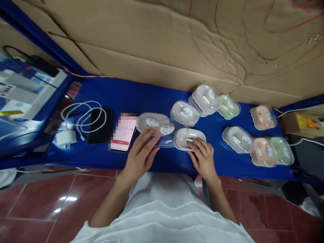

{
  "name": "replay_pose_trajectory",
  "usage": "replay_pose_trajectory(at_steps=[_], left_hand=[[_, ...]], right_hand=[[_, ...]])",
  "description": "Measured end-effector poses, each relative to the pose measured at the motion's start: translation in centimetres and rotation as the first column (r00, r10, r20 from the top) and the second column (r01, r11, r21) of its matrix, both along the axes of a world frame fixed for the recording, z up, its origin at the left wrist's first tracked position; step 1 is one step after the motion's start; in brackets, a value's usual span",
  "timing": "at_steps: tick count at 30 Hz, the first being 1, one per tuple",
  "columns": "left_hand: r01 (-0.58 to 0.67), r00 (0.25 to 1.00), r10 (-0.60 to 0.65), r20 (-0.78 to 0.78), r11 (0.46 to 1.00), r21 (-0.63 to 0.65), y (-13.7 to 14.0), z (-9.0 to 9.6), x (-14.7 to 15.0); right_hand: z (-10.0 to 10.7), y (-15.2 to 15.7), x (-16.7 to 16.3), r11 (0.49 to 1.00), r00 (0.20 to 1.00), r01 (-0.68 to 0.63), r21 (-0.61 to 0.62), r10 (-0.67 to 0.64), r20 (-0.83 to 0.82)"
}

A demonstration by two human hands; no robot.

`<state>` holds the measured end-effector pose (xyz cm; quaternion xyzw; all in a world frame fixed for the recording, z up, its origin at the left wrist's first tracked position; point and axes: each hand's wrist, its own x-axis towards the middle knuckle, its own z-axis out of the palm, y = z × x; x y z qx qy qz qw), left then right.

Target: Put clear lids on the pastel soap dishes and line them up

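Observation:
In front of me lies a pale grey soap box base [178, 140] with its top uncovered. My right hand [202, 157] reaches into it, fingers pinched on a small cream-coloured bar [189, 139] that they partly cover. To the left, my left hand [141, 152] grips a clear plastic lid [167, 140] with a round label, fingers over its left edge. The lid sits beside the base and overlaps a closed grey soap box [145, 121] behind it. Another closed grey soap box [184, 113] stands just beyond the base.
Stacked grey boxes [206, 98] and a green box [229, 106] stand by the cardboard wall [152, 40]. Several grey, peach [263, 118] and green boxes are at right. A lit phone [123, 133], dark phone [100, 126], white cable and charger [66, 137] lie left on the blue table [121, 91].

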<state>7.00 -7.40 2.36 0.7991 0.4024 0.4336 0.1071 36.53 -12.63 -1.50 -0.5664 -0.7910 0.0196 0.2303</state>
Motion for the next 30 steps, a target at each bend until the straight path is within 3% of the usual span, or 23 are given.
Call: replay_pose_trajectory(at_steps=[4, 8, 11, 15, 19, 23, 30], left_hand=[[0.092, 0.995, -0.093, -0.023, 0.996, -0.017, -0.1, -0.6, 1.5], [0.08, 0.997, -0.08, -0.005, 0.997, -0.01, 0.0, -0.9, 2.1], [0.053, 0.998, -0.053, -0.023, 0.999, -0.002, 0.0, -1.2, 2.1], [0.093, 0.987, -0.092, -0.133, 0.996, -0.001, -0.3, -2.0, 2.5], [0.214, 0.934, -0.216, -0.285, 0.976, -0.04, 0.1, -3.1, 3.0], [0.246, 0.897, -0.252, -0.364, 0.967, -0.063, 1.1, -3.9, 2.9], [0.245, 0.909, -0.239, -0.342, 0.969, -0.027, 0.9, -4.5, 2.7]], right_hand=[[0.5, 0.3, -1.9, 0.995, 0.998, -0.036, -0.089, 0.04, 0.048], [0.4, 0.5, -2.8, 0.985, 0.993, -0.099, -0.14, 0.107, 0.056], [0.2, 0.2, -2.2, 0.996, 0.994, -0.087, -0.01, 0.086, -0.066], [0.2, 0.1, -0.3, 0.982, 0.948, 0.118, 0.149, -0.067, -0.31], [0.4, 0.8, 1.0, 0.998, 0.98, 0.0, 0.063, 0.012, -0.197], [-0.1, 1.4, 1.1, 0.991, 0.989, -0.113, -0.075, 0.105, -0.101], [-1.0, 0.9, 0.9, 0.993, 0.975, -0.111, -0.045, 0.1, -0.198]])
